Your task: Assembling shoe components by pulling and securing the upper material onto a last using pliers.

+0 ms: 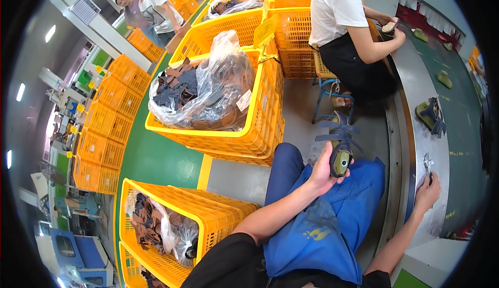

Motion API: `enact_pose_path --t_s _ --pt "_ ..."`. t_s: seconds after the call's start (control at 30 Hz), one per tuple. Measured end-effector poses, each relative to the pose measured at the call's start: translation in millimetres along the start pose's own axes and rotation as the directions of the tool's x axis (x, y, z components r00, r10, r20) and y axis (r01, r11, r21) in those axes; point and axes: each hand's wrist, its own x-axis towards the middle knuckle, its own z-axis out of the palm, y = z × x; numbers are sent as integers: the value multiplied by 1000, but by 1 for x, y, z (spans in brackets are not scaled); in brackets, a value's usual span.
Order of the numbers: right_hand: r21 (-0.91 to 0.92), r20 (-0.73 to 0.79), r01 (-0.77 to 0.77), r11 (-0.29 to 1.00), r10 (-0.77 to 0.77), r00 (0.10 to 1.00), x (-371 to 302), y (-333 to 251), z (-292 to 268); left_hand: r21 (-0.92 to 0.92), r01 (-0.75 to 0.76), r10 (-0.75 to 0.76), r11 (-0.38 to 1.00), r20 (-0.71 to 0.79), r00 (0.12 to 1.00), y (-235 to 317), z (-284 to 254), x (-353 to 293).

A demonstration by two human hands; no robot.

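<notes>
Above my lap, my left hand (323, 169) grips a green shoe last with a dark upper (341, 145) over it; dark loose straps spread at its top. The last's end, with a round hole, faces me. At the right, my right hand (428, 192) is closed around the handle of metal pliers (428, 162), whose jaws lie over the steel ledge (423, 132). Farther along the ledge, apart from my hand, another green last with a dark strapped upper (430, 115) rests at the belt's edge.
A green conveyor belt (457, 147) carries several green lasts. Ahead, a seated co-worker (340, 23) holds a shoe. Yellow crates (260, 111) with bagged dark and brown pieces stand at my left, another crate (208, 210) nearer. A blue stool (322, 88) stands beneath the co-worker.
</notes>
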Motion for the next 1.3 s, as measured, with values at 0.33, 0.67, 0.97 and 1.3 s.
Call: enact_pose_path --t_s 0.33,0.67,0.97,1.3 --pt "-12 -22 34 999 -34 999 1 3 6 80 -87 90 993 -34 995 8 12 -8" --pt "-31 -45 77 997 -78 996 4 11 13 81 -139 142 987 -32 989 19 14 -19" --pt "21 -305 212 977 -195 932 12 -27 -8 23 -213 214 977 -21 977 33 21 -26" --pt "541 -235 454 708 -391 890 -30 -175 -40 -4 -220 219 976 -67 973 33 25 -38"
